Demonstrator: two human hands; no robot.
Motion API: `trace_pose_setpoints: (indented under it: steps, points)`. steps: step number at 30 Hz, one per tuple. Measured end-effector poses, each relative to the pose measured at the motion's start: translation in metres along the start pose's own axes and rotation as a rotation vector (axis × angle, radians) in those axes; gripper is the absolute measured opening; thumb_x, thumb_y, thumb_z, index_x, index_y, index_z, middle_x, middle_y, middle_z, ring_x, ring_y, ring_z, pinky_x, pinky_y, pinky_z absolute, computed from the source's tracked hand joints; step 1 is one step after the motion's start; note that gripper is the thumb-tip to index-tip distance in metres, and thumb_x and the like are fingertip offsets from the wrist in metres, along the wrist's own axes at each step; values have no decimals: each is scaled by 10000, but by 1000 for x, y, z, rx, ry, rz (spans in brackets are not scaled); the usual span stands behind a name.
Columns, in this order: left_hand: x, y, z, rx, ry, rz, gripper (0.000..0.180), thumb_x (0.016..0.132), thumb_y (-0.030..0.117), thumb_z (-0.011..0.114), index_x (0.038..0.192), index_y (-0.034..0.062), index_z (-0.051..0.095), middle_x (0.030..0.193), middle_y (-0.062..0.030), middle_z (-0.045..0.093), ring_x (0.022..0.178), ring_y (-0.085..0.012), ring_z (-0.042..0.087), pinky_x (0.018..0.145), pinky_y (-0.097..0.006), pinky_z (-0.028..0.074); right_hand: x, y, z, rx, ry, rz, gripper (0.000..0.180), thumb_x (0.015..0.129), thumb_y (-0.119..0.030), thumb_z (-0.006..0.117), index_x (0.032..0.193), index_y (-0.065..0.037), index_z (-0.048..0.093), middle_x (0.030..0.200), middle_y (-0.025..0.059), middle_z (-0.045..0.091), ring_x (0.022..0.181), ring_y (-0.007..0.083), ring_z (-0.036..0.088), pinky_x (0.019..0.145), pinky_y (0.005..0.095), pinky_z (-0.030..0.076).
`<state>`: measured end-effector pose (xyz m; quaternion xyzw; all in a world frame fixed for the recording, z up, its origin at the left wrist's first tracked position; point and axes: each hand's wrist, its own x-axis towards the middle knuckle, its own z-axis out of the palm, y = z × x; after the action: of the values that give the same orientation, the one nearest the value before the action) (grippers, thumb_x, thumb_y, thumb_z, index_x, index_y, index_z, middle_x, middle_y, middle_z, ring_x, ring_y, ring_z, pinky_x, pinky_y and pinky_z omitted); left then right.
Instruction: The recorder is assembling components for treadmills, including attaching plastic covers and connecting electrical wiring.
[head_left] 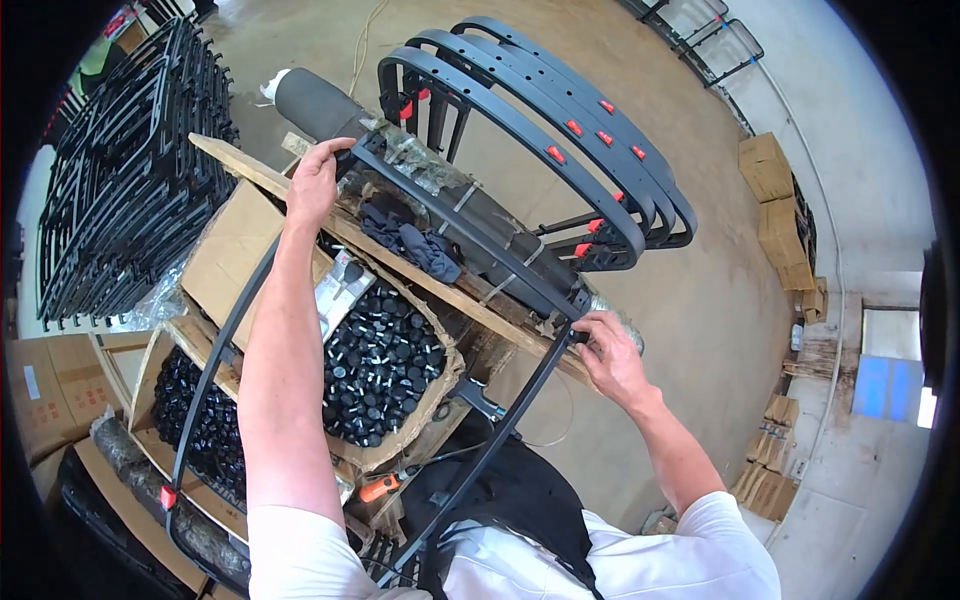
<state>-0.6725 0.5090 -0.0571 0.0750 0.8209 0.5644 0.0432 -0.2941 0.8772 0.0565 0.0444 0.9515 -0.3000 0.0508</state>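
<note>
Hands (312,180) grip frame (460,225) corners — both

We have a single view here, taken from a wide fisheye camera on the person's head, looking steeply down and slightly forward over the chest. The white shirt fills the lower edge, and both forearms rise from it toward the middle, so we sit close to the work: the left hand (313,183) and right hand (610,357) lie within arm's reach of the lens. Farther out we see the concrete floor (720,300) at top and right (straight edges there bend toward the dark circular rim). No second view is given, so we have no overlap to compare.
</note>
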Motion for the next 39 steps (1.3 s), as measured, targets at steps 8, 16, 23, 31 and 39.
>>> trace_pose_setpoints:
  steps: [8, 16, 23, 31, 39]
  points:
    - [-4, 10, 2, 122, 52, 79, 265, 1043, 241, 671, 1288, 197, 761, 1150, -36, 610, 1003, -142, 599, 950, -302, 506, 4, -7, -1, -159, -49, 10, 328, 885, -65, 739, 1203, -14, 680, 1166, 151, 649, 1014, 374, 694, 858, 458, 589]
    - [-2, -2, -6, -105, 55, 75, 293, 1052, 196, 634, 1323, 119, 714, 1318, -54, 676, 1008, -128, 626, 968, -310, 499, 15, -18, 5, -332, 8, 79, 331, 948, -254, 739, 1200, -46, 688, 1038, 169, 744, 927, 384, 736, 802, 477, 591]
    - [-11, 23, 3, 190, 69, 30, 295, 1054, 247, 641, 1317, 138, 716, 1200, -62, 699, 1041, -166, 639, 1003, -325, 501, 23, -14, 5, -401, -61, 200, 348, 1017, -307, 662, 1208, -22, 605, 881, 233, 746, 839, 430, 739, 759, 529, 582]
    - [1, -11, -5, -106, 105, 63, 302, 1056, 261, 624, 1327, 163, 716, 1214, -82, 690, 1105, -167, 641, 1026, -332, 497, 32, -27, -7, -590, -275, 265, 485, 992, -421, 674, 1234, -7, 599, 854, 232, 741, 861, 449, 736, 800, 567, 575]
    - [-2, 4, -1, 186, 80, 25, 311, 1012, 318, 668, 1304, 236, 737, 1237, -56, 659, 1082, -227, 674, 992, -375, 529, 25, -47, -23, -960, -747, 242, 372, 945, -393, 702, 1123, -66, 706, 883, 189, 758, 892, 400, 743, 792, 537, 585]
